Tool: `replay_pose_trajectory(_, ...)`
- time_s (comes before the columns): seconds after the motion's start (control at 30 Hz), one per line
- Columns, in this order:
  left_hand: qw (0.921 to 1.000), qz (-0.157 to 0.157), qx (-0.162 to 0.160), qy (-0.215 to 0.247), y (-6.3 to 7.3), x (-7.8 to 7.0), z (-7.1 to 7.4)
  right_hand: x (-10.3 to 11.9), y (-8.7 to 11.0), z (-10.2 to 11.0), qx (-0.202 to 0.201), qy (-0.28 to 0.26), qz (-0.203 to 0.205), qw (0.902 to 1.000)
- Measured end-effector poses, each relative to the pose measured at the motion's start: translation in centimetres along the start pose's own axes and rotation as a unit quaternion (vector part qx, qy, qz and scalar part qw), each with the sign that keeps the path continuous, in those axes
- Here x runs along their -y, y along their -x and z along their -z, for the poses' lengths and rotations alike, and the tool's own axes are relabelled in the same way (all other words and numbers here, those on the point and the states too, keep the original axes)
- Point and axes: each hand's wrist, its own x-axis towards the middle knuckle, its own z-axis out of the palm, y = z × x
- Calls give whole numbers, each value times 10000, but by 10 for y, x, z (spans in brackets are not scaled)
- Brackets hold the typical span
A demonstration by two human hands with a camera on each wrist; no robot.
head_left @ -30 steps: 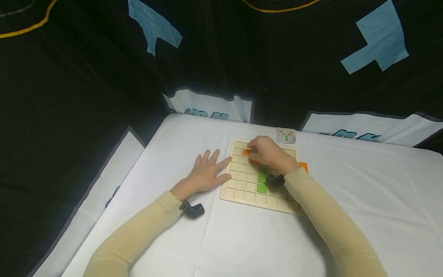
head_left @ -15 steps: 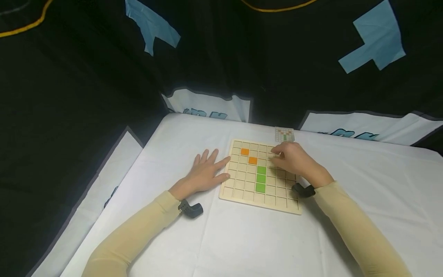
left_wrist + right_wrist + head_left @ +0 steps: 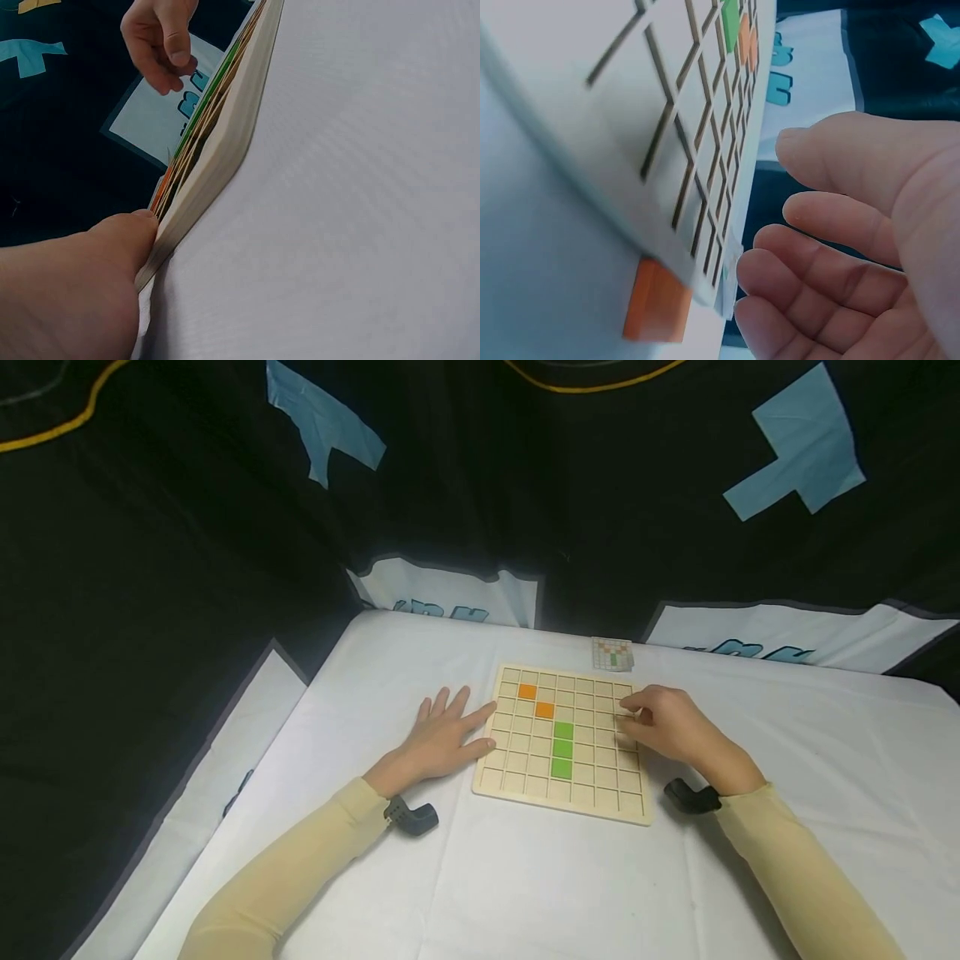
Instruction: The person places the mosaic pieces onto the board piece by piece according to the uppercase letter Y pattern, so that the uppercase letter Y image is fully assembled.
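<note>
A square wooden grid board (image 3: pixel 600 777) lies on the white table. Two orange tiles (image 3: pixel 544 710) sit diagonally in its upper left cells, with a column of green tiles (image 3: pixel 562 750) below them. My left hand (image 3: pixel 442 742) rests flat with spread fingers, thumb and index finger at the board's left edge. Over the board's right edge is my right hand (image 3: pixel 669 727), its fingers loosely bent. The right wrist view shows thumb and fingertips apart, nothing between them. There an orange block (image 3: pixel 658 301) stands beside the board's edge; my right hand hides it in the head view.
A small card (image 3: pixel 612 655) printed with a coloured grid lies behind the board, near the table's far edge. Black cloth (image 3: pixel 562 510) with blue and white shapes hangs behind the table (image 3: pixel 547 885). Each wrist wears a black camera mount (image 3: pixel 692 797).
My right hand has moved right, from the orange tiles across the board to its right edge. Both orange tiles now show uncovered. My left hand has stayed in place.
</note>
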Motion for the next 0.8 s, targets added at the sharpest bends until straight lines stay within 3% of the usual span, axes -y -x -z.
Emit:
replay_pose_trajectory(0.23,10000,17,50,-8,0,1,0,-10,12,0,-194,37,-108,9997)
replay_pose_trajectory(0.47,10000,13,6,-12,0,2,-1,-18,16,0,-140,-35,-476,9988)
replay_pose_trajectory(0.8,10000,0,9,-31,-2,3,-3,-28,19,1,-188,16,-477,9987)
